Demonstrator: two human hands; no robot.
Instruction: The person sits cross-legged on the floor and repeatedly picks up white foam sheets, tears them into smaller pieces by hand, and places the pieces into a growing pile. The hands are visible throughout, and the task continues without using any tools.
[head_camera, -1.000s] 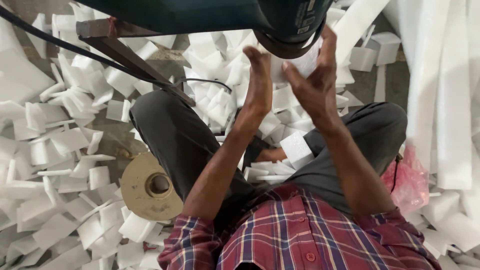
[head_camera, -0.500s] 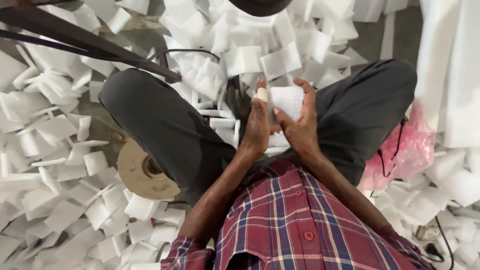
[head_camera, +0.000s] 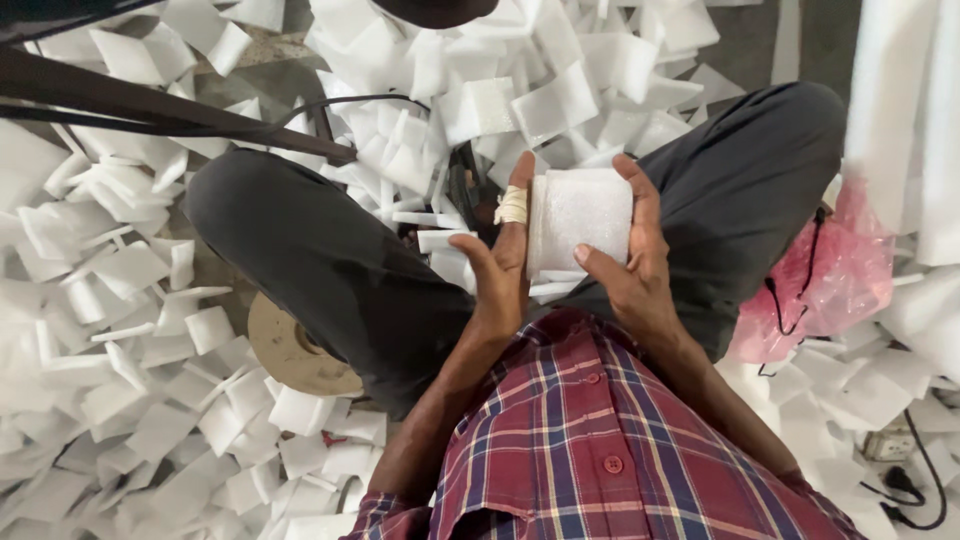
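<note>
Holding a stack of white foam sheets (head_camera: 580, 222) upright over the lap, both hands press it from opposite sides. Left hand (head_camera: 497, 262) lies flat against the stack's left edge, fingers straight and pointing away from the body, w/ a strip of pale tape (head_camera: 512, 205) round one finger; thumb sticks out to the left, touching a small loose foam strip (head_camera: 445, 240). Right hand (head_camera: 632, 262) wraps the right edge, fingers along the far side, thumb across the near face. So each grip is a clamped, half-open hold on the stack, not a fist.

Vs. half a sec ago: stack sits at about the same spot btwn the knees, hands on the same sides; left fingers look straighter now, and the head view has shifted slightly. A sec ago both hands were raised high toward a dark machine head, which now shows only as a dark edge (head_camera: 435, 10) at top.

Counts: 2 hands, 1 held stack (sheet count can't be told, prob. several), 1 round tan disc (head_camera: 290, 350) on the floor by the left leg, 1 pink plastic bag (head_camera: 820, 280) at the right knee, 1 dark bar (head_camera: 160, 105) crossing top left. Loose foam pieces (head_camera: 120, 300) cover the floor all around, too many to count.
</note>
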